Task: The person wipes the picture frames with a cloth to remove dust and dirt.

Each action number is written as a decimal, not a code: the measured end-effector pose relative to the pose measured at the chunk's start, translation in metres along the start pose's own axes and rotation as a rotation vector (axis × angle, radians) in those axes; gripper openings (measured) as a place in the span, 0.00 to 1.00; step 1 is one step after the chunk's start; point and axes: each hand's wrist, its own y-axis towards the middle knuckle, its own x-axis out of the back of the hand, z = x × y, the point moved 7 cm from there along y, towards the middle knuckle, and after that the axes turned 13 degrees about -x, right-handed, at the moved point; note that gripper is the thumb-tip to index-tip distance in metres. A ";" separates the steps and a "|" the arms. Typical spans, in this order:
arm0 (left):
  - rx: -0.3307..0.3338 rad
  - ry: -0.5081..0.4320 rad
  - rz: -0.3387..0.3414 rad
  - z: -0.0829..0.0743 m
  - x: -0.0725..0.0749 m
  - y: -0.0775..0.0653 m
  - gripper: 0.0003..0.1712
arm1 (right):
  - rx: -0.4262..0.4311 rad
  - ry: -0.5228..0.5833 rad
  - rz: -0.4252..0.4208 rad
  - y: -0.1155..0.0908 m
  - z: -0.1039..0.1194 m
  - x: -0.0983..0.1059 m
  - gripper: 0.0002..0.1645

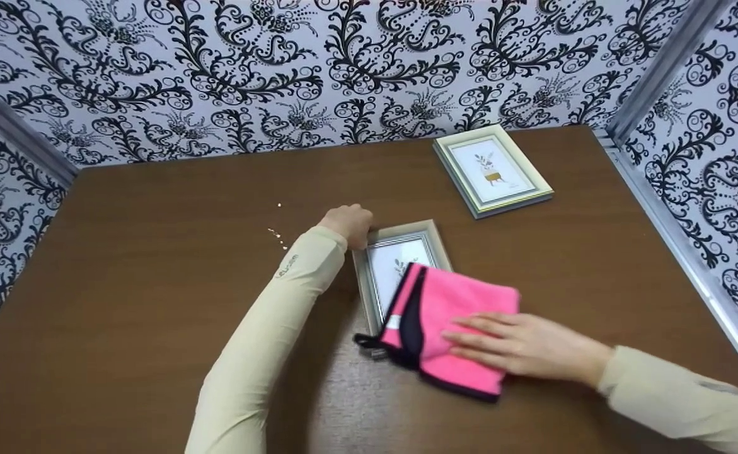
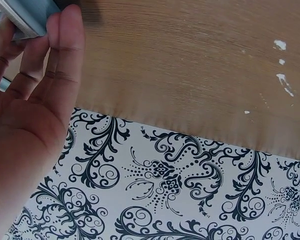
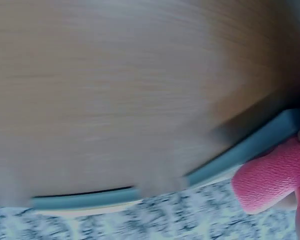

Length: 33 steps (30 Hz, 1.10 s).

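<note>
A silver-beige picture frame (image 1: pixel 442 246) with a plant print lies face up near the table's middle. My left hand (image 1: pixel 348 224) grips its far left corner; in the left wrist view the thumb and fingers (image 2: pixel 65 45) pinch the frame's corner (image 2: pixel 32 15). Over the near part of the frame spreads a pink cloth (image 1: pixel 469 290) with dark trim and a black loop, hiding that part. My right hand (image 1: pixel 520 343) lies on the cloth with fingers extended, pressing it down. The right wrist view is blurred and shows a fold of the pink cloth (image 3: pixel 270 180) by the frame's edge (image 3: pixel 250 145).
A second cream picture frame (image 1: pixel 454 173) lies at the back right of the brown wooden table (image 1: pixel 154 284), apparently on another frame. Small white marks (image 1: pixel 277 236) dot the tabletop left of my left hand. Black-and-white patterned walls (image 1: pixel 343 75) border the back and sides.
</note>
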 end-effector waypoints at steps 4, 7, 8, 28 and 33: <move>0.007 0.020 0.003 0.002 0.000 -0.001 0.15 | -0.007 -0.008 0.024 -0.005 -0.002 -0.003 0.29; 0.003 0.042 -0.002 0.003 0.001 -0.002 0.15 | -0.010 -0.028 0.020 0.006 0.006 -0.006 0.30; 0.000 0.047 -0.004 0.004 0.001 -0.001 0.15 | -0.011 -0.038 0.012 0.011 0.009 -0.007 0.30; -0.014 0.041 -0.014 0.001 0.000 0.006 0.15 | -0.295 0.529 0.131 0.092 0.026 -0.009 0.44; -0.020 0.002 -0.020 0.002 0.005 0.003 0.13 | -0.366 0.475 0.247 0.107 0.016 -0.017 0.44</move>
